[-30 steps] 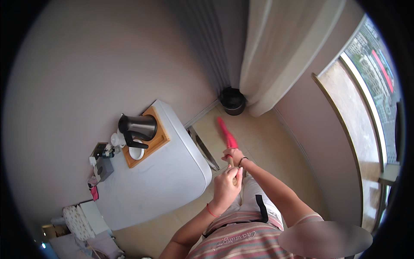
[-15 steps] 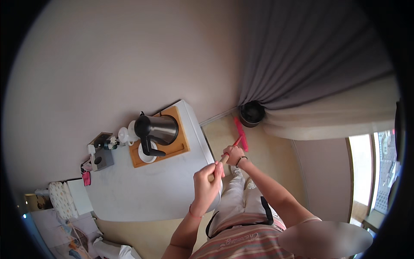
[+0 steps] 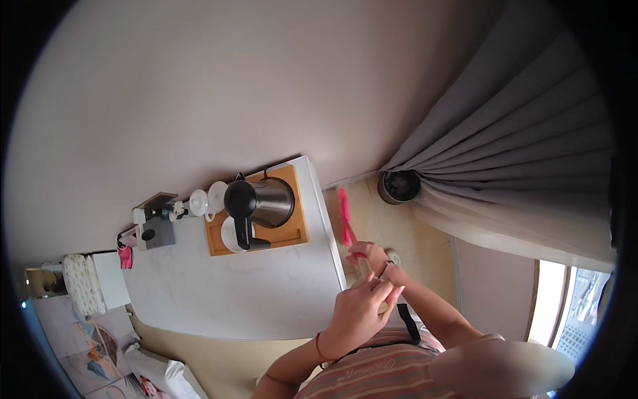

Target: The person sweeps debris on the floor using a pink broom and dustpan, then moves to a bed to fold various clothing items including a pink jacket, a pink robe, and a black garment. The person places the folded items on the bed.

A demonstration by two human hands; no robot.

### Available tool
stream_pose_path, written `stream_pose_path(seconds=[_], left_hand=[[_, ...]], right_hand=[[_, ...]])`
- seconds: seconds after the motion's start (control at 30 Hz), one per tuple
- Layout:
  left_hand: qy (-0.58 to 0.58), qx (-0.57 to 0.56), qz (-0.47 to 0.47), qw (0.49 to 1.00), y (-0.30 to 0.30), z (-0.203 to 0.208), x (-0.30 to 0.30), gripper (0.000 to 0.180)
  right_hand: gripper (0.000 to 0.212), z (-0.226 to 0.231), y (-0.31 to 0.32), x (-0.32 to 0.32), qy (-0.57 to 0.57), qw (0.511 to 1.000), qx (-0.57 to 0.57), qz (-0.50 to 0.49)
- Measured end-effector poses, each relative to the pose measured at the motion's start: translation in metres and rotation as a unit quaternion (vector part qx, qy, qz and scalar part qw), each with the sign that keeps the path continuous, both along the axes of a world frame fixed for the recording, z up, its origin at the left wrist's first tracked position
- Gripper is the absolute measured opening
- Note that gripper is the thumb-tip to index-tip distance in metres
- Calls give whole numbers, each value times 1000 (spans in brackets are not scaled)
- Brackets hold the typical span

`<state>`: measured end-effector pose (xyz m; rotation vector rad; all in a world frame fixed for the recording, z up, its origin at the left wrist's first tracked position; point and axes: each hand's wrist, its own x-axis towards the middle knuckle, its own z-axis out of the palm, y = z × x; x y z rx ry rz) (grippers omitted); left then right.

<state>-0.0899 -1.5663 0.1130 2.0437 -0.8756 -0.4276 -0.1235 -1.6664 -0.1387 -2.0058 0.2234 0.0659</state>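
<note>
A broom [image 3: 344, 216] with a pink head and a wooden handle is gripped in both hands. My left hand [image 3: 363, 307] is wrapped around the upper end of its handle, close to my body. Lower on the handle, nearer the pink head, my right hand [image 3: 369, 258] is closed too. The broom head is at the beige tiled floor [image 3: 372, 213], just right of the table's edge. Whether it presses on the floor, I cannot tell. A dark round bin [image 3: 399, 187] with something dark inside stands to the right of the broom head, under the curtain.
On the white table [image 3: 219, 292] a steel kettle [image 3: 272, 201] and a white dish stand on a wooden tray [image 3: 297, 229]. Behind them are white cups [image 3: 217, 196] and a grey box [image 3: 156, 234]. A grey curtain [image 3: 505, 120] hangs on the right near a window.
The broom head has moved left, away from the bin and toward the table. Both hands have drawn back closer to my body, still around the handle. My view has shifted slightly.
</note>
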Motion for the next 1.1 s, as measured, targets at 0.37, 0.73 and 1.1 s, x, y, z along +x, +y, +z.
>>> stream_pose_path(seconds=[0.37,0.73,1.1], left_hand=[[92,-132,147,976,-41,-71,15,61],[162,-11,234,959,6,-111,-44,27],[107,92,385,912,61,-143,-113,18]], right_hand=[[12,-90,-99,87,8,987,21,-157],[32,-91,-164,268,-11,995,-24,-98],[63,-158,-226,279,27,986,-68,-148]])
